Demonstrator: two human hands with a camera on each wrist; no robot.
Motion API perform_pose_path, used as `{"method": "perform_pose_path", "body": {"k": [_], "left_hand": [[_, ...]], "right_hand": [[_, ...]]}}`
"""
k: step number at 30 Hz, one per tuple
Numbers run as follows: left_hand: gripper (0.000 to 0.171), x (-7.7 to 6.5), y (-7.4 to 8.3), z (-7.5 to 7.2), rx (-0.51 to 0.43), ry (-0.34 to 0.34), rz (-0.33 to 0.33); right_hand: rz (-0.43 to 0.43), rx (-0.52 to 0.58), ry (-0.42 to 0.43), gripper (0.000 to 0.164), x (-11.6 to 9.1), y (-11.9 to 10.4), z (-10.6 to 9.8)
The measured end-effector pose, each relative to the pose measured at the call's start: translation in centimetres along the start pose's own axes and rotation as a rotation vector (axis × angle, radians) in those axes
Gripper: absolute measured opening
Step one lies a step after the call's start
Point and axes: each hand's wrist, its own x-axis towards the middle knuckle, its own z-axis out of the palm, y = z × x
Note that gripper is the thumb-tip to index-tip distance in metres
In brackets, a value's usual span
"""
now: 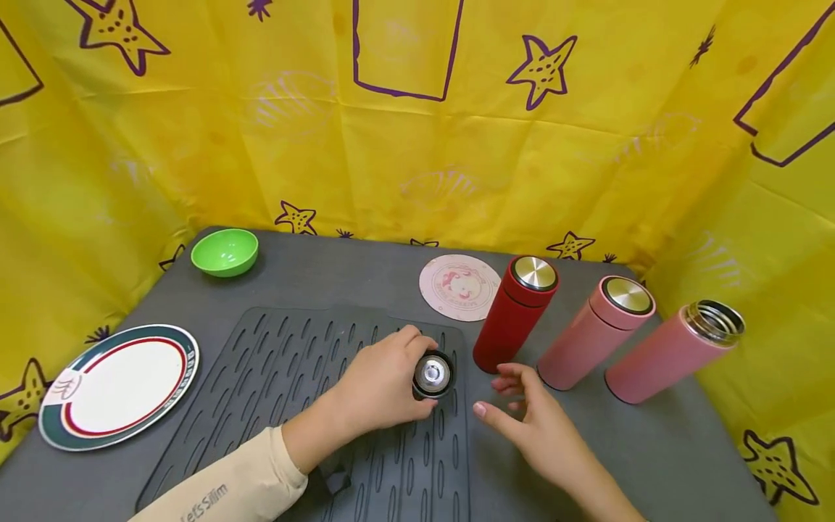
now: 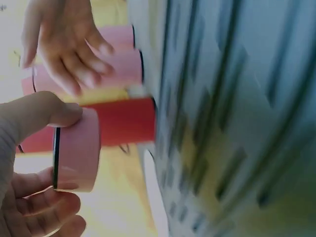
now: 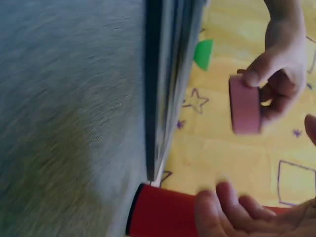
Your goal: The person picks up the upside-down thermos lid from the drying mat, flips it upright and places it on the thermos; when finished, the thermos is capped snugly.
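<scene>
My left hand [image 1: 383, 380] holds a pink bottle lid [image 1: 433, 374] between thumb and fingers, above the right part of the ridged mat; its metal inner face shows in the head view. The left wrist view shows the lid's smooth pink side [image 2: 79, 150] with a black edge. My right hand [image 1: 535, 428] has nothing in it, fingers loosely bent and apart from the thumb. It is nearest to a capped red bottle [image 1: 512, 319]. To the right stand a capped pink bottle [image 1: 593, 337] and a lidless pink bottle [image 1: 672, 355] with a bare steel neck.
A dark ridged mat [image 1: 287, 370] lies under my left arm. Behind it rests a round pink disc [image 1: 459, 288]. At left are an oval plate [image 1: 127, 388] and a green bowl [image 1: 225, 252]. A yellow patterned cloth [image 1: 391, 167] surrounds the grey table.
</scene>
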Motion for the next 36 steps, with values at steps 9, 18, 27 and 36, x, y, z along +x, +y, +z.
{"method": "perform_pose_path", "body": {"k": [9,18,27,36], "left_hand": [[0.060,0.4,3.7,-0.1,-0.020,0.113,0.181],[0.063,0.9,5.3,0.8,0.035,0.198,0.288],[0.089,1.0,6.0,0.8,-0.166,0.125,0.187],[0.064,1.6,6.2,0.2,-0.645,-0.139,-0.206]], "right_hand": [[0.019,0.183,-0.110,0.036,0.3,-0.7,-0.1],[-0.013,0.237,-0.001,0.027,-0.4,-0.9,-0.6],[-0.211,0.175,0.090,0.019,-1.2,-0.3,-1.4],[-0.678,0.038,0.262,0.044,-0.8,0.1,-2.2]]}}
